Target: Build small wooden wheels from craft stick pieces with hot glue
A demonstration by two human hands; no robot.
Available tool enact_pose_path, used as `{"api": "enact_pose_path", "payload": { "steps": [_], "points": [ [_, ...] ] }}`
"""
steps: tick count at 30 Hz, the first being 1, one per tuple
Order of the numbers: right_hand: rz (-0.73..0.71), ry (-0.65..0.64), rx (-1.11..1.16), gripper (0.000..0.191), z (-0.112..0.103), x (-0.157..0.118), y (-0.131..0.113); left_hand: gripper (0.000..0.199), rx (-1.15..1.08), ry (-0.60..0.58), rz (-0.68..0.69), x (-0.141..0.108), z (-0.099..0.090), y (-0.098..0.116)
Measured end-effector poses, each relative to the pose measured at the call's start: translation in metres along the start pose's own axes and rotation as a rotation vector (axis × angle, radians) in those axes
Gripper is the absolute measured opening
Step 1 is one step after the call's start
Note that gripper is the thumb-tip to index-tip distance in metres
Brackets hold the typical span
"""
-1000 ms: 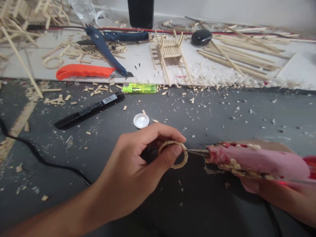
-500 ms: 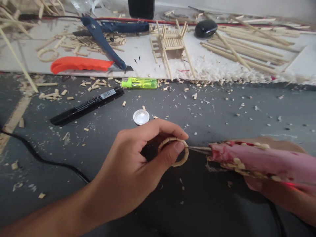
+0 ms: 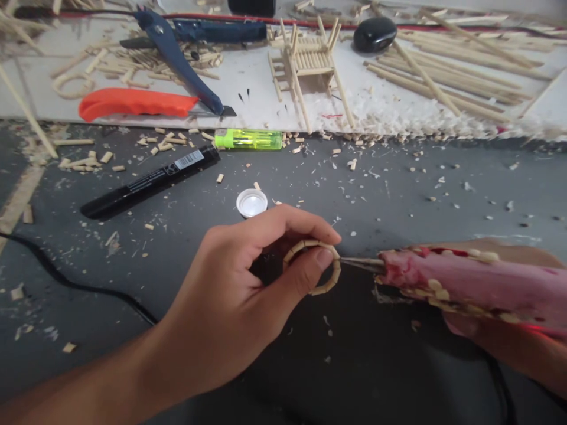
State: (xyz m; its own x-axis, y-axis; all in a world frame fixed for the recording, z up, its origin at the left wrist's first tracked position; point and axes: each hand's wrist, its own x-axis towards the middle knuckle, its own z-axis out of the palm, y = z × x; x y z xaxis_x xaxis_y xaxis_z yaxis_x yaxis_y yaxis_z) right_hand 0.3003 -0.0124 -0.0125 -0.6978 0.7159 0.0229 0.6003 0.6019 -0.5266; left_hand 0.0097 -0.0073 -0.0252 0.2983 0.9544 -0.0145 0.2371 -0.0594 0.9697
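My left hand [image 3: 261, 277] pinches a small ring of short pale wooden pieces [image 3: 335, 274] between thumb and index finger, above the dark table. From the right, my right hand [image 3: 491, 348] grips a thick pink tool [image 3: 478, 289], with pale round bits stuck along its sides and a small red light near its rear. The tool's thin metal tip touches or nearly touches the ring's right side. Most of my right hand's fingers are hidden under and behind the tool. A white round cap [image 3: 251, 203] lies just beyond my left hand.
On the white board [image 3: 248, 100] are an orange cutter [image 3: 137, 103], blue pliers [image 3: 177, 59], a small wooden chair [image 3: 310, 65], a black oval object [image 3: 374, 34] and wooden sticks [image 3: 447, 77]. A green lighter [image 3: 250, 139], black marker [image 3: 150, 183] and black cable [image 3: 75, 286] lie nearer.
The view has shifted slightly, so the objects on the board sit higher in the picture. Both hands, the ring and the pink tool keep nearly the same positions relative to each other.
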Motion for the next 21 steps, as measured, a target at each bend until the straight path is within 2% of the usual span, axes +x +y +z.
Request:
{"api": "enact_pose_path", "payload": {
  "steps": [5,11,19,21],
  "points": [
    [0.008,0.013,-0.012,0.068,0.002,0.0,0.0,0.012,0.023,0.006,0.004,0.002,0.001,0.0],
    [0.071,0.063,-0.019,0.056,0.006,-0.006,-0.003,0.011,0.042,0.007,0.004,0.002,0.0,0.003],
    [0.049,0.024,0.063,0.064,0.003,0.003,-0.003,0.012,0.09,0.018,-0.007,0.002,-0.001,0.004],
    [0.129,0.028,0.099,0.062,0.004,-0.002,-0.001,0.011,0.098,0.027,-0.01,0.002,-0.001,0.006]
  ]
}}
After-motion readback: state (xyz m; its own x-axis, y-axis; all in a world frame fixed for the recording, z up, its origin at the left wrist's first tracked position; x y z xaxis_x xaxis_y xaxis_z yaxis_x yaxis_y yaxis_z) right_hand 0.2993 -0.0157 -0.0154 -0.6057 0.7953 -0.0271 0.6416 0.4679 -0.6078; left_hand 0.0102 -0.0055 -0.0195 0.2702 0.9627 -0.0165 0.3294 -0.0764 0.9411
